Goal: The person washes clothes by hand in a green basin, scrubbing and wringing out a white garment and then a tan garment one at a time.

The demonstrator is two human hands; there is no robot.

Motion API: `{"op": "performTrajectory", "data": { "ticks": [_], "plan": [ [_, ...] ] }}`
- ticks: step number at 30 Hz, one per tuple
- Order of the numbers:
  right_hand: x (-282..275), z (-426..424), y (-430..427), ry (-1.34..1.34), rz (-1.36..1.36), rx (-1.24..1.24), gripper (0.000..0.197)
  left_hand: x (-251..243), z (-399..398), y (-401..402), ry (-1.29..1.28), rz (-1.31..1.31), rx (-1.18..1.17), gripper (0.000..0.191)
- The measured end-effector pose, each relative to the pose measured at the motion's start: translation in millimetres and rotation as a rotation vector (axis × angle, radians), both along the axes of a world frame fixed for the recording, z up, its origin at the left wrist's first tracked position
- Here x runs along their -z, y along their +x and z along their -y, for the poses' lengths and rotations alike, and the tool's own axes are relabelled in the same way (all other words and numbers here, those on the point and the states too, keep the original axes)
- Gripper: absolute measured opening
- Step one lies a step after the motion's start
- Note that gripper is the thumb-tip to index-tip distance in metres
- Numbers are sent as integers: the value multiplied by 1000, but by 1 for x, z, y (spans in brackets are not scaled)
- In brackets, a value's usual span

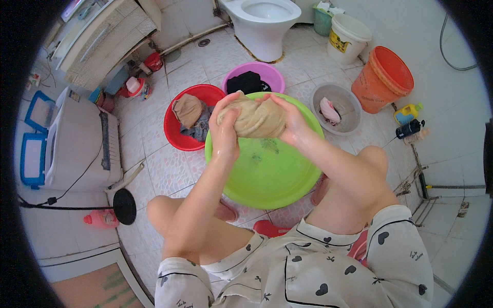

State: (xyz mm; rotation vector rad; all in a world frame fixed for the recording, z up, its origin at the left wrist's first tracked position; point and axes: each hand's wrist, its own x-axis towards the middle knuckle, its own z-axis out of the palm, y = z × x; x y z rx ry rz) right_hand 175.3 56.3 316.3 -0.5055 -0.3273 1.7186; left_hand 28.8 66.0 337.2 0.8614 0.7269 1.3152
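My left hand [226, 129] and my right hand [290, 121] grip a bundled, twisted beige cloth [256, 117] from its two ends. They hold it above the far part of a large lime-green plastic basin [273, 177], which stands on the floor between my feet. Wet skin glistens at my wrists. Left of the green basin, a red basin [169, 129] holds a brown cloth [187, 109] and a grey-blue garment [198, 129]. Behind it, a pink-purple basin [265, 68] contains black clothing [244, 82]. On the right, a grey basin [352, 125] holds a small pink cloth item [329, 111].
A toilet [262, 34] stands at the far side. An orange bucket [375, 84], a lidded white bucket [346, 42] and several bottles line the right wall. At left are a white washing machine [81, 150], a vanity cabinet [111, 42] and a black round object on an arm [124, 206].
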Motion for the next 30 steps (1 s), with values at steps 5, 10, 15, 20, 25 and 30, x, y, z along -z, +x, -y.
{"op": "performTrajectory", "data": {
  "ticks": [5, 10, 15, 20, 25, 30],
  "plan": [
    [16, -23, 4, -242, 7, -219, 27, 7, -11, 1, 441, -461, -61, 12],
    [20, -31, 0, -294, 50, -354, 28, 7, -6, 7, 774, -694, -126, 9],
    [35, -36, -2, -137, -20, -546, 34, -1, 4, 13, 950, -734, -40, 13],
    [64, -33, -8, -254, 115, -659, 26, 6, 24, 17, 1077, -798, 72, 16],
    [51, -16, -24, -339, 443, -676, 22, 20, 45, 14, 1134, -847, 98, 18],
    [52, -2, -32, -357, 637, -600, 26, 38, 56, 15, 1150, -904, 167, 16]
  ]
}}
